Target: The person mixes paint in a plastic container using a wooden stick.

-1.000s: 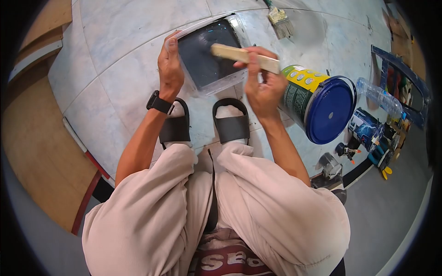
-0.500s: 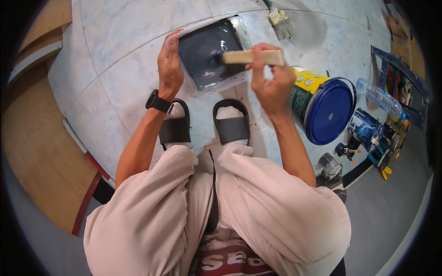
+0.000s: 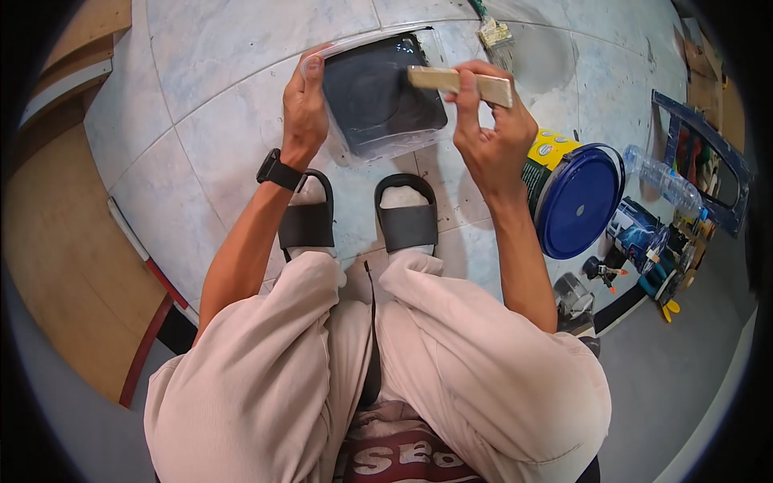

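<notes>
My left hand [image 3: 307, 109] grips the left rim of a clear plastic container [image 3: 369, 153], thumb on the near side and fingers behind. Glossy black liquid that looks like paint [image 3: 378, 97] fills the container, with swirl marks on its surface. My right hand [image 3: 493, 121] is closed around a pale, flat wooden stick [image 3: 459, 82]. The stick's left end reaches over the right part of the black liquid; its tip is dark and blurred, so I cannot tell how deep it sits. A paintbrush [image 3: 495, 34] with pale-stained bristles lies beyond the container.
Right of my right hand lies a tipped paint bucket [image 3: 580, 205] with a blue lid. A clear plastic bottle [image 3: 664, 179], a dark blue can [image 3: 638, 233] and a dark blue frame [image 3: 708, 153] are farther right. Wooden boards [image 3: 72, 266] edge the left side. My sandals [image 3: 407, 225] stand near the container.
My right hand and the stick have shifted right and slightly up, toward the container's right side. The container and my left hand have moved slightly right in view.
</notes>
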`<state>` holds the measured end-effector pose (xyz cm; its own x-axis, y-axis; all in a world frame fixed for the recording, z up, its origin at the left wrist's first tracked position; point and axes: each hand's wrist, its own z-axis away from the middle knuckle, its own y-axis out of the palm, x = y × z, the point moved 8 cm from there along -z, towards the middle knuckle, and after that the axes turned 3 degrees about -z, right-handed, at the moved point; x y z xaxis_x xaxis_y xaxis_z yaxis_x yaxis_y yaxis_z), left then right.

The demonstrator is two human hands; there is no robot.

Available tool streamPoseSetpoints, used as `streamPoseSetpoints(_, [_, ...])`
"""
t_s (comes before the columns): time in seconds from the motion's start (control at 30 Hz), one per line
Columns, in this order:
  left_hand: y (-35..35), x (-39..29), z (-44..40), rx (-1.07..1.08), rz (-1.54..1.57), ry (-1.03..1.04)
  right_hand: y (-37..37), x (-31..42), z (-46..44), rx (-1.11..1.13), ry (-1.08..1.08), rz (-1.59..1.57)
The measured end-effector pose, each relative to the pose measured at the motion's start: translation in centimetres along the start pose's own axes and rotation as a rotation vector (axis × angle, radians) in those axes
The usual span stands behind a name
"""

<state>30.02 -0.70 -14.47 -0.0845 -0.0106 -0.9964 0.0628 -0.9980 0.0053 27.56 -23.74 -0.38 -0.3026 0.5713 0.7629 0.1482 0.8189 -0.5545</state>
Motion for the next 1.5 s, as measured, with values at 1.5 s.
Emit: streamPoseSetpoints(1.5, [0.1,-0.4,0.6,-0.024,-0.084,0.008,1.5,-1.1,4.0,-0.101,0.333,-0.386])
